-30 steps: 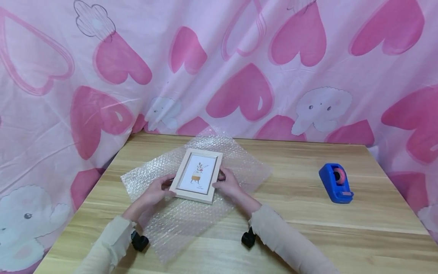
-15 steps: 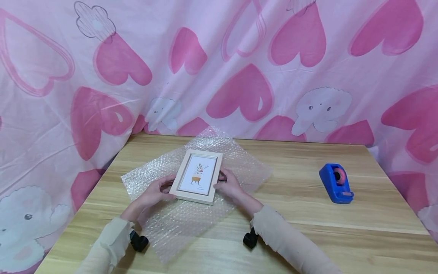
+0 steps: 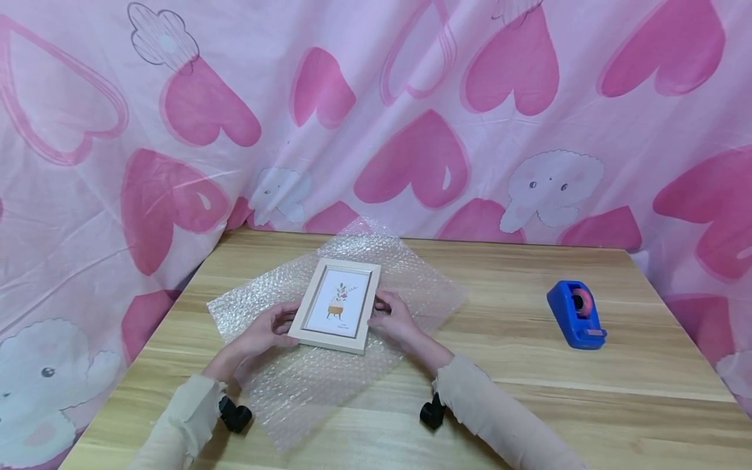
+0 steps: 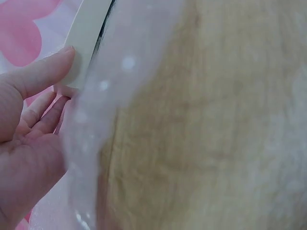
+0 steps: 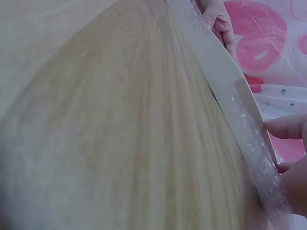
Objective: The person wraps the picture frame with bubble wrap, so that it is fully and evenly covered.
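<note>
A cream picture frame (image 3: 336, 306) with a potted-plant print lies face up over a sheet of bubble wrap (image 3: 329, 382). My left hand (image 3: 267, 331) grips its left side near the lower corner. In the left wrist view, the thumb (image 4: 50, 72) presses on the frame's border (image 4: 79, 62) with fingertips beneath. My right hand (image 3: 401, 321) pinches the opposite edge. In the right wrist view, that thumb (image 5: 288, 127) meets the rim and the other fingers are mostly hidden. Whether the frame touches the wrap all along its underside cannot be told.
A blue tape dispenser (image 3: 578, 314) with a pink roll stands on the right of the wooden table (image 3: 499, 365). Behind and along the sides hangs a pink heart-print curtain (image 3: 411, 160). Black wrist cameras (image 3: 235, 414) sit under both sleeves.
The picture frame has shifted slightly toward me, both hands still holding its sides. My left hand has drifted a little left. The bubble wrap and tape dispenser stay put.
</note>
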